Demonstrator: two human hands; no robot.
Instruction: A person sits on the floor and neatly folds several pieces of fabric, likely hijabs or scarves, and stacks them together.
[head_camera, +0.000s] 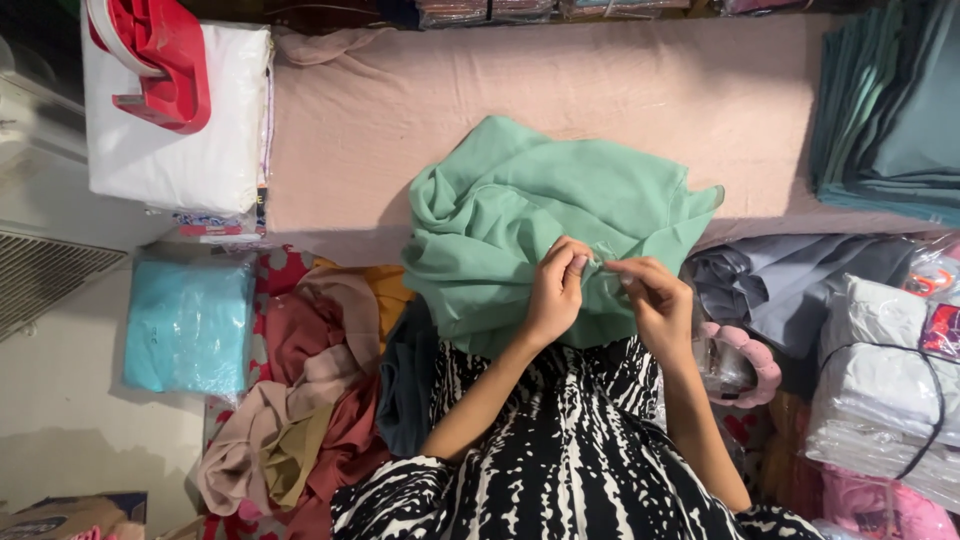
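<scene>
1. Left hand (553, 290) and right hand (650, 297) pinch the near edge of the mint-green cloth (520, 215), bunched on the pink-covered table (400, 110).
2. Far tabletop lies open; folded teal stack (890, 110) crowds the right.

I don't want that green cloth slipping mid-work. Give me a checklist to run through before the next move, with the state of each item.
1. Left hand pinching the green cloth: ok, fingers closed on a fold.
2. Right hand gripping the same spot: ok, fingertips meet the left's.
3. What sits between the fingertips, thread or tag: cannot tell, too small.
4. Cloth supported: ok, its far part rests on the pink-covered surface.
5. Cloth flat: not ok, bunched and creased on the left.
6. Cloth apart from the pile of loose cloths: ok, that pile lies lower left.
</scene>
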